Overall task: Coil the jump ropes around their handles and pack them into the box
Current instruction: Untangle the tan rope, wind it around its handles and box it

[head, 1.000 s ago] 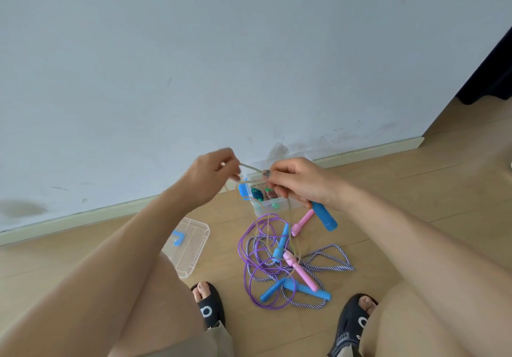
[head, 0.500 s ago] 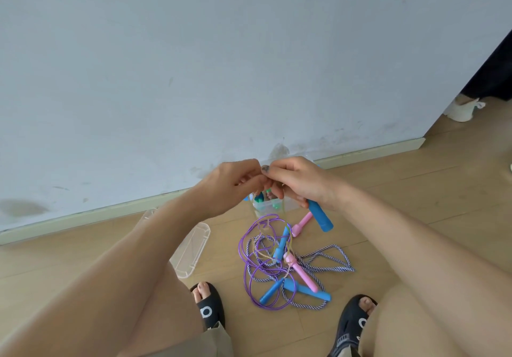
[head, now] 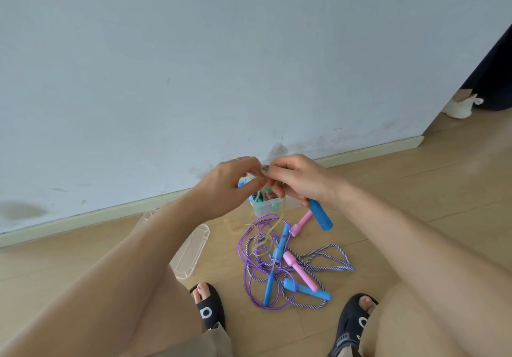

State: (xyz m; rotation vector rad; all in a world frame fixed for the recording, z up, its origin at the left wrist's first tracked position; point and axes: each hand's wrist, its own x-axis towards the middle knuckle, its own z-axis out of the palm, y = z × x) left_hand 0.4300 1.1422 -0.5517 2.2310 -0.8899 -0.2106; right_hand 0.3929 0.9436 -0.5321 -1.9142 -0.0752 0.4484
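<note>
Trouble from here would most likely be a snag, judged from how things lie. Starting at the left, the clear lid (head: 191, 248) rests on the wooden floor (head: 415, 204), partly hidden by the left forearm. Next comes the left hand (head: 230, 187), raised in front of the box (head: 266, 207), fingertips curled in and pinching the pale yellow rope (head: 279, 218) where it meets the other hand. That rope hangs slack down into the purple rope (head: 260, 268) and the striped rope (head: 324, 265), heaped together with loose blue and pink handles between the sandals; pulling another turn could drag those loops up with it. The box, small and already holding something teal, stands by the baseboard just beyond the heap, and a tug might tip it. Further right, the right hand (head: 299, 182) is closed around a blue handle (head: 320, 215), whose free end slants down and right, thumb and forefinger meeting the left fingertips. If that pinch loosens, the turns already wound could spring off; how many there are I cannot tell.
</note>
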